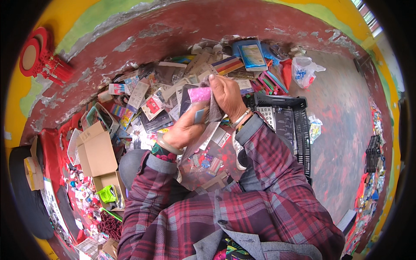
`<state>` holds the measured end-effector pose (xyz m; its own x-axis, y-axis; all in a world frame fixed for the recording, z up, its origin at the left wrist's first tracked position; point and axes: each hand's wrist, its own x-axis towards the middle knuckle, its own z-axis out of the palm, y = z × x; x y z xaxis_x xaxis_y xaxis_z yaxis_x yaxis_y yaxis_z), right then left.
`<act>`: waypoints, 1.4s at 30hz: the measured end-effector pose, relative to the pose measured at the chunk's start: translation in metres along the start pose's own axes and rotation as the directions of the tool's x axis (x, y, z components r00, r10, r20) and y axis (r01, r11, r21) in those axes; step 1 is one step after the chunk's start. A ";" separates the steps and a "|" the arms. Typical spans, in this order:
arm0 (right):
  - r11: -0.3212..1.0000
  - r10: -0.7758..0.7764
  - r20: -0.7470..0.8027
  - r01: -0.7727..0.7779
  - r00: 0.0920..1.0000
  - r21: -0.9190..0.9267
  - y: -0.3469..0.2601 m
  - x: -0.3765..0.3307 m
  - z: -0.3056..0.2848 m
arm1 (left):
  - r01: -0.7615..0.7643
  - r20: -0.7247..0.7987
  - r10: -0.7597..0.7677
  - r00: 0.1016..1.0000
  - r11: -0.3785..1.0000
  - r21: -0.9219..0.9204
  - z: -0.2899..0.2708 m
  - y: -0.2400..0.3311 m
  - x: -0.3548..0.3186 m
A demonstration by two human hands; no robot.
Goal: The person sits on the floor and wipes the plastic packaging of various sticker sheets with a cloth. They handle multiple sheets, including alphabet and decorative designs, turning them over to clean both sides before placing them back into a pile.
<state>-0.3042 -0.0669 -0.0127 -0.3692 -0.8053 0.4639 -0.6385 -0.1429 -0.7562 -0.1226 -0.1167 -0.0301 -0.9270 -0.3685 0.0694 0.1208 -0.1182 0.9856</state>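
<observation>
Both hands are raised in front of my chest, close together over a heap of packets. My left hand is closed on a clear plastic packet, which hangs down below the fingers. A bright pink piece shows just above that hand, and a small blue-grey piece lies against its fingers. My right hand pinches a grey-brown cloth, its thumb up at the top edge. The cloth touches the pink piece. Whether the pink piece is inside the packet, I cannot tell.
Flat packets and cards are heaped along the peeling red wall. To the right stands a black plastic crate with dark sheets inside. A white plastic bag lies beyond it. At left sit an opened cardboard box and baskets.
</observation>
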 end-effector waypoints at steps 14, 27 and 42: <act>0.929 -0.068 -0.198 -0.010 0.978 -0.371 -0.011 -0.006 0.000 | 0.037 -0.312 -0.044 0.949 0.999 -0.030 -0.009 0.011 0.006; 0.932 0.361 -0.286 -0.351 0.887 0.088 0.044 0.016 -0.066 | -0.046 -0.339 -0.064 0.939 0.951 -0.306 -0.032 0.021 -0.003; 0.977 -0.201 0.330 0.214 0.922 0.000 -0.010 -0.009 -0.006 | -0.031 -0.105 0.051 0.993 0.983 0.183 -0.015 -0.012 0.012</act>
<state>-0.2983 -0.0552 -0.0067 0.0111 -0.9038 0.4278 -0.7029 -0.3113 -0.6395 -0.1296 -0.1334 -0.0436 -0.8770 -0.4693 0.1032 0.0828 0.0641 0.9945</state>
